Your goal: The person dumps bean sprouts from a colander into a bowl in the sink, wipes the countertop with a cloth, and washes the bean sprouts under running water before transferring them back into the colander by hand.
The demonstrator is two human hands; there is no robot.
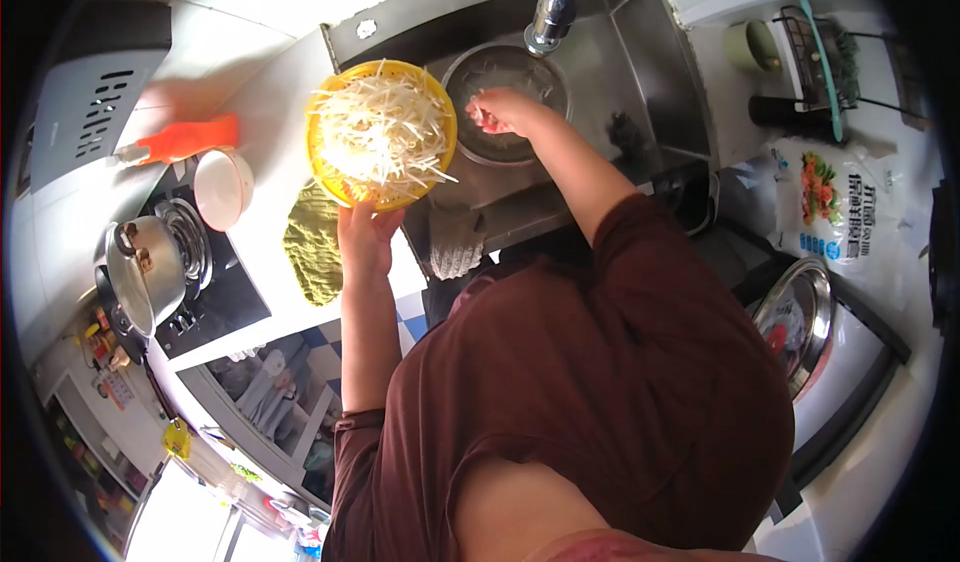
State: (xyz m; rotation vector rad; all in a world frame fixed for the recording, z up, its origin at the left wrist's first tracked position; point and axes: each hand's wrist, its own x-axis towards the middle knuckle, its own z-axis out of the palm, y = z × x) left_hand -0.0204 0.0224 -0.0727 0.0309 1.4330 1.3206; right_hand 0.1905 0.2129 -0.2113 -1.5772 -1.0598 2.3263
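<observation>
A yellow colander [314, 152] heaped with white bean sprouts [385, 127] is at the sink's left edge. My left hand [367, 237] grips its near rim, thumb and fingers against the plastic. A few sprouts stick out past the rim. My right hand [503, 112] is over a round metal basin [520, 152] in the sink, fingers curled together. What those fingers hold, if anything, cannot be made out. Inside the basin are water and a few pale strands.
A chrome faucet [555, 12] overhangs the steel sink [640, 72]. On the left are a green cloth [313, 247], a white bowl [222, 190], an orange bottle [195, 140] and a pot [150, 272] on the stove. A printed plastic bag [835, 202] lies at right.
</observation>
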